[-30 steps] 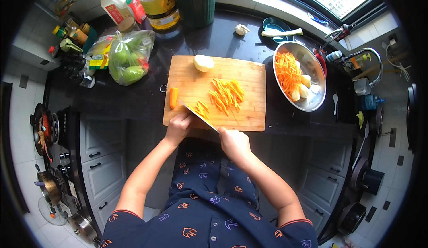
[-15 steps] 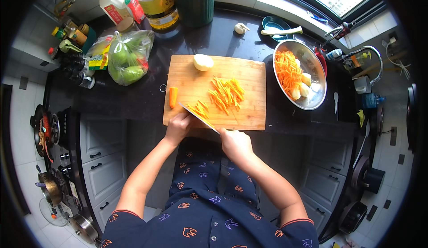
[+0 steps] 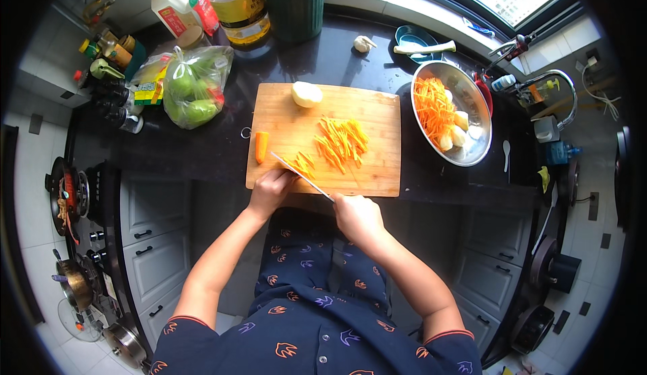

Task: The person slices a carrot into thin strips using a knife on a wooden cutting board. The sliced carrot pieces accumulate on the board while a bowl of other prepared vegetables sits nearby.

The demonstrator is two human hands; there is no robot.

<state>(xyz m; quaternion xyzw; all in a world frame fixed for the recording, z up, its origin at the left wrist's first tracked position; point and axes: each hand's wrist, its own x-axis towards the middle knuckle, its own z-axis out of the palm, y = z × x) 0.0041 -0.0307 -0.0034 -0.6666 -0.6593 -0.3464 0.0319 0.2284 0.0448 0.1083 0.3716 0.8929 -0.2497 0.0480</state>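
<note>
My right hand [image 3: 357, 217] is closed round the handle of a kitchen knife [image 3: 303, 176], whose blade runs slantwise over the near left of a wooden cutting board [image 3: 381, 176]. Curled fingers of my left hand [image 3: 271, 189] press down at the board's near edge, close beside the blade; what they hold is hidden. A small heap of carrot strips [image 3: 304, 164] lies just beyond the blade. Further right is a bigger pile of carrot strips [image 3: 342, 142]. Near the left edge rests a carrot piece [image 3: 261, 147], and a pale peeled potato [image 3: 306, 94] sits at the far edge.
Right of the board, a metal bowl [image 3: 480, 132] holds shredded carrot and pale chunks. Behind stand a garlic bulb [image 3: 364, 44], a teal dish [image 3: 411, 36] and a dark green utensil holder [image 3: 296, 11]. A bag of green vegetables [image 3: 195, 95] lies to the left; a white spoon [image 3: 506, 156] lies far right.
The knife's blade has tipped more upright and shows a thinner edge. Both hands stay in nearly the same place.
</note>
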